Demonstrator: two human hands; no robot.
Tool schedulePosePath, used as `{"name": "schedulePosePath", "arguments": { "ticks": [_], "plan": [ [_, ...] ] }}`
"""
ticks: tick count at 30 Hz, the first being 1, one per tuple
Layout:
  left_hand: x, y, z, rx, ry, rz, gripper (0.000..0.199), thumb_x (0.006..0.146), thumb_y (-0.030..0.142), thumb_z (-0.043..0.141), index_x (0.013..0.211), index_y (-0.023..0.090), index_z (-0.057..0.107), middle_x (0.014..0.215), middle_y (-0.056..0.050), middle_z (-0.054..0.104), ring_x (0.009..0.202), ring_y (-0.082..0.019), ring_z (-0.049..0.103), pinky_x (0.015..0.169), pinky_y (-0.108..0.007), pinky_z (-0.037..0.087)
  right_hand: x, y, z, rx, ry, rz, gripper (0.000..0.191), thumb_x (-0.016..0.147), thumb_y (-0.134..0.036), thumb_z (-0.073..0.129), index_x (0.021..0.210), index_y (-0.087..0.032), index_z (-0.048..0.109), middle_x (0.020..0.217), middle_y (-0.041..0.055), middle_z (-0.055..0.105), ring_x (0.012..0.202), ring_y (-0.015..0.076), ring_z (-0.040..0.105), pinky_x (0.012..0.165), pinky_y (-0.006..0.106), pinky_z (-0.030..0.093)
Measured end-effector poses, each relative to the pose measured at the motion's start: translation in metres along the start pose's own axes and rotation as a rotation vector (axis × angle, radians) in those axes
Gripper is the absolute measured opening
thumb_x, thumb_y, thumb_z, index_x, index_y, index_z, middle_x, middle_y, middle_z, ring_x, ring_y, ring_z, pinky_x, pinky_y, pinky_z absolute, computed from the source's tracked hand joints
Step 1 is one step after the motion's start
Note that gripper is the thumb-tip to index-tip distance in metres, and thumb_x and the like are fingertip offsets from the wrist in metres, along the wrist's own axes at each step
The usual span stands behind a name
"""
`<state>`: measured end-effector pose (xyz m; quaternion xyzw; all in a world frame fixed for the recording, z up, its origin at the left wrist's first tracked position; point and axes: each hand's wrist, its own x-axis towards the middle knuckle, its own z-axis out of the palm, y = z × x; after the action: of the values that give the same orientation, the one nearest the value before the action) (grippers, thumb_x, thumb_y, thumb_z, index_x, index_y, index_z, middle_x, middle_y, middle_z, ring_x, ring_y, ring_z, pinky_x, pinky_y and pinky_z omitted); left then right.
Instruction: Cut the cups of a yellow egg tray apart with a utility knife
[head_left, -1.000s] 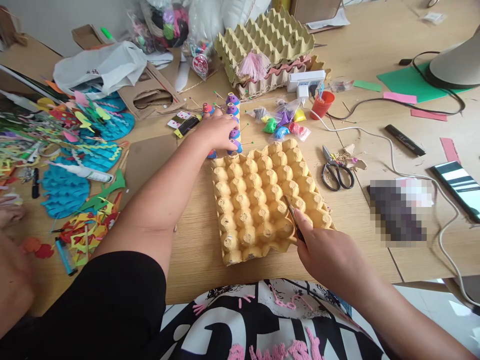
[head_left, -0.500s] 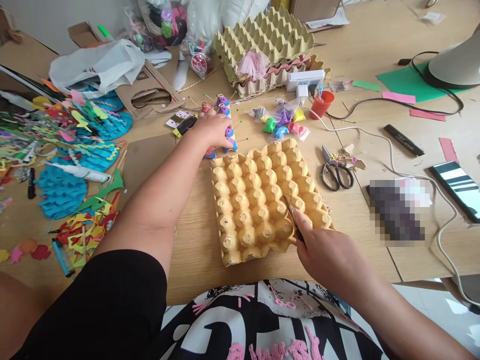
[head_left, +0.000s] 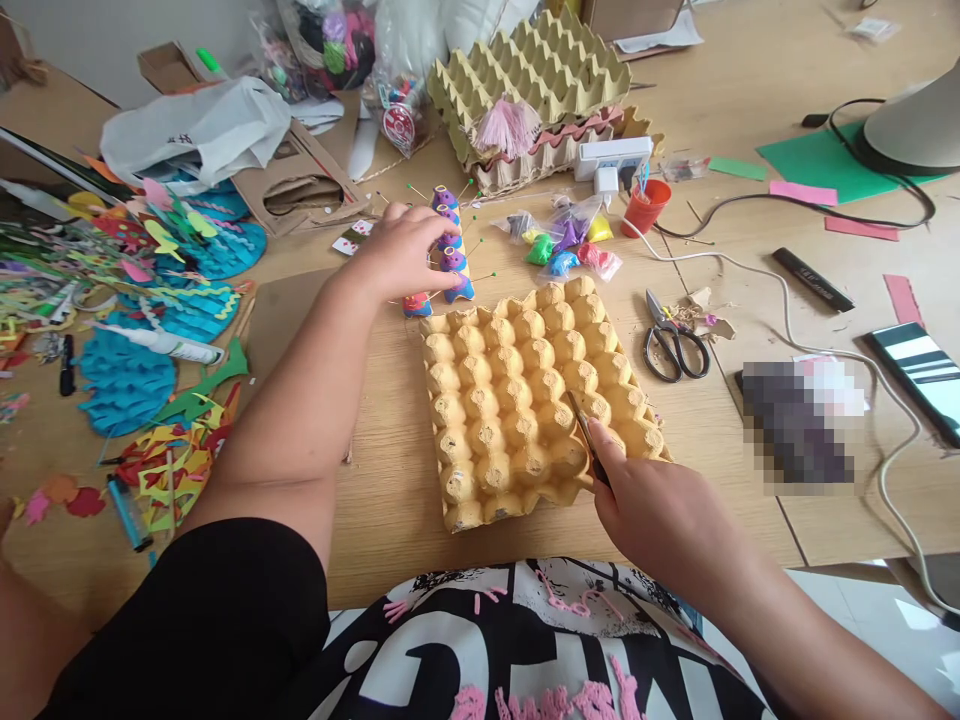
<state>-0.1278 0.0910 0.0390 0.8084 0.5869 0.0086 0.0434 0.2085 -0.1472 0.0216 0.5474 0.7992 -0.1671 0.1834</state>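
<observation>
A yellow egg tray (head_left: 502,400) lies upside down in front of me, its bumps facing up. My right hand (head_left: 637,500) is closed on the handle of a thin dark tool (head_left: 586,430), whose tip rests over the tray's right part. Beyond the tray, my left hand (head_left: 409,250) arches with thumb and fingers apart beside a row of painted blue and purple pieces (head_left: 452,258) with pins in them. Whether its fingertips touch these pieces is hard to make out. A red and blue piece (head_left: 418,304) shows under the left hand.
Black-handled scissors (head_left: 675,340) lie right of the tray. Behind are bags of coloured clay (head_left: 568,238), a red cup (head_left: 646,208), a power strip (head_left: 615,155) and stacked egg trays (head_left: 532,80). Blue tray pieces (head_left: 127,380) and paper scraps cover the left. A white cable crosses the right.
My left hand has shifted left and its fingers have spread, uncovering more of the painted row. My right hand and the tool have stayed in place on the tray.
</observation>
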Motion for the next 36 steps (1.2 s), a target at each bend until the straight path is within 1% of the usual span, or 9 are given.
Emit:
{"name": "schedulePosePath", "arguments": {
  "ticks": [4,7,10,12,16,20,24,30,36],
  "plan": [
    [-0.028,-0.024,-0.013,0.009,-0.001,-0.036,0.064,0.089,0.063,0.067,0.145,0.032,0.06,0.148,-0.002,0.062,0.144,-0.034,0.046,0.123,-0.055,0.033,-0.002,-0.003,-0.008,-0.026,-0.056,0.019,0.074,0.1,-0.022,0.042,0.17,-0.004,0.025,0.079,0.0084,0.079,0.07,0.03,0.075,0.055,0.036,0.043],
    [-0.042,-0.045,-0.005,0.051,-0.036,-0.071,0.054,0.087,0.06,0.07,0.136,0.038,0.066,0.138,-0.004,0.068,0.14,-0.035,0.051,0.117,-0.05,0.041,-0.004,-0.004,-0.012,-0.032,-0.072,0.037,0.072,0.104,-0.024,0.041,0.171,-0.006,0.024,0.082,0.0086,0.08,0.073,0.0291,0.076,0.057,0.037,0.042],
    [-0.05,-0.054,0.009,0.092,-0.086,-0.106,0.057,0.088,0.056,0.07,0.137,0.029,0.066,0.139,-0.007,0.068,0.139,-0.038,0.05,0.114,-0.049,0.043,-0.003,-0.004,-0.013,-0.033,-0.057,0.04,0.07,0.106,-0.025,0.039,0.172,-0.009,0.024,0.081,0.0084,0.079,0.072,0.0288,0.076,0.057,0.037,0.042],
    [-0.053,-0.052,0.018,0.095,-0.094,-0.124,0.059,0.089,0.058,0.071,0.139,0.027,0.065,0.144,-0.005,0.066,0.14,-0.039,0.047,0.114,-0.049,0.042,-0.002,-0.005,-0.013,-0.03,-0.06,0.046,0.07,0.106,-0.027,0.04,0.172,-0.01,0.025,0.079,0.0083,0.079,0.071,0.0291,0.075,0.057,0.037,0.042],
    [-0.054,-0.043,0.03,0.121,-0.085,-0.163,0.062,0.09,0.064,0.069,0.142,0.03,0.063,0.147,-0.005,0.064,0.137,-0.04,0.047,0.109,-0.052,0.043,-0.002,-0.005,-0.012,-0.036,-0.074,0.057,0.071,0.105,-0.028,0.041,0.172,-0.01,0.026,0.078,0.0087,0.078,0.07,0.03,0.075,0.057,0.037,0.045],
    [-0.049,-0.042,0.038,0.121,-0.1,-0.164,0.063,0.09,0.064,0.068,0.142,0.03,0.062,0.146,-0.007,0.065,0.135,-0.041,0.046,0.108,-0.057,0.04,-0.003,-0.003,-0.009,-0.034,-0.037,0.051,0.07,0.104,-0.027,0.041,0.171,-0.011,0.029,0.078,0.0084,0.078,0.071,0.0291,0.076,0.056,0.035,0.044],
    [-0.046,-0.041,0.045,0.083,-0.109,-0.163,0.064,0.089,0.066,0.067,0.139,0.028,0.062,0.14,-0.007,0.067,0.135,-0.038,0.045,0.11,-0.059,0.035,-0.001,-0.002,-0.006,-0.042,-0.027,0.038,0.072,0.102,-0.029,0.042,0.172,-0.015,0.03,0.071,0.0064,0.075,0.064,0.0291,0.074,0.053,0.032,0.042],
    [-0.048,-0.038,0.047,0.168,-0.082,-0.144,0.052,0.091,0.055,0.063,0.136,0.029,0.064,0.132,-0.007,0.07,0.13,-0.037,0.049,0.104,-0.059,0.038,0.0,-0.002,-0.005,-0.03,-0.014,0.031,0.072,0.102,-0.028,0.042,0.171,-0.012,0.03,0.069,0.007,0.073,0.063,0.0289,0.073,0.053,0.032,0.041],
    [-0.051,-0.038,0.049,0.215,-0.049,-0.145,0.044,0.09,0.047,0.064,0.131,0.032,0.066,0.129,-0.007,0.071,0.129,-0.035,0.053,0.104,-0.054,0.042,-0.001,0.0,-0.002,-0.004,0.023,-0.001,0.071,0.104,-0.032,0.036,0.172,-0.012,0.027,0.064,0.0055,0.068,0.057,0.0297,0.068,0.05,0.033,0.037]
  ]
}}
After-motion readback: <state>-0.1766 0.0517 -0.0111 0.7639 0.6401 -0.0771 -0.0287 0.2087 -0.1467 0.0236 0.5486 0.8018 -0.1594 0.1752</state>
